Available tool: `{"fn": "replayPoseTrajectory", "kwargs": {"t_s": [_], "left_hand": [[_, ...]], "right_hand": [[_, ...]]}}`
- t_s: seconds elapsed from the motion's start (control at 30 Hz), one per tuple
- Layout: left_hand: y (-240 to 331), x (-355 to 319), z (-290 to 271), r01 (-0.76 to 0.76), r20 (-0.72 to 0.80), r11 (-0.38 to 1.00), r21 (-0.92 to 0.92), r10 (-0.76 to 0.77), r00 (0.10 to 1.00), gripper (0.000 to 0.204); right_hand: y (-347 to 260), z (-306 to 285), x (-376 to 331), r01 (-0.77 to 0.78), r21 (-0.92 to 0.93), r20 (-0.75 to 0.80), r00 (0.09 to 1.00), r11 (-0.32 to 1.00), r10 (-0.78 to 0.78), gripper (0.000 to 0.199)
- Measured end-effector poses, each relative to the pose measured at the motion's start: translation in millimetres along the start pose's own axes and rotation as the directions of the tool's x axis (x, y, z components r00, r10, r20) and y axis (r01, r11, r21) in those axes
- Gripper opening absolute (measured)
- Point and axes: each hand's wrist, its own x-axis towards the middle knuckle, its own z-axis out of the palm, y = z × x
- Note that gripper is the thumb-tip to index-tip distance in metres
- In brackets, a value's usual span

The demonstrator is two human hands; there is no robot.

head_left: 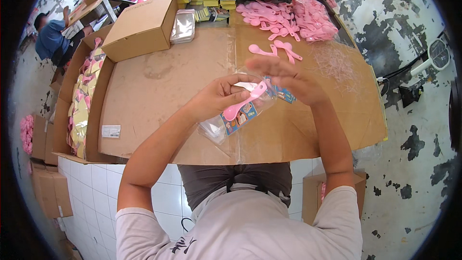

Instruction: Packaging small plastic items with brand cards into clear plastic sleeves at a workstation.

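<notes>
My left hand (216,98) pinches a pink plastic spoon (245,102) between thumb and fingers over the middle of the table. With the spoon is a clear plastic bag (211,129) holding a blue printed card (241,118). I cannot tell whether the spoon is inside the bag or on top of it. My right hand (296,81) is just to the right, fingers stretched out and slightly blurred, with nothing seen in it. Partly behind its wrist lies another blue printed card (285,94). Beyond my right fingers are a few loose pink spoons (288,50).
A heap of pink spoons (269,14) lies at the far right of the cardboard-covered table (154,115). Left stands a long open carton (103,115) of packed spoons, beside a closed box (139,28) and clear bags (183,26). A person (50,41) sits far left.
</notes>
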Motion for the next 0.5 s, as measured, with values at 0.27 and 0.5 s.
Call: {"fn": "replayPoseTrajectory", "kwargs": {"t_s": [0.27, 0.5], "left_hand": [[-3.8, -2.7, -8.8, 0.115, 0.191, 0.993, -0.027, -0.108, 0.976, 0.042], [-8.8, 2.0, -2.8, -0.165, -0.088, 0.975, 0.146, 0.179, 0.980, 0.044]], "right_hand": [[-34.3, 26.8, 4.1, 0.144, -0.563, 0.077, 0.990, 0.814, -0.122, 0.014], [-64.6, 37.3, 5.9, -0.105, -0.640, -0.059, 0.994, 0.761, 0.087, 0.010]]}}
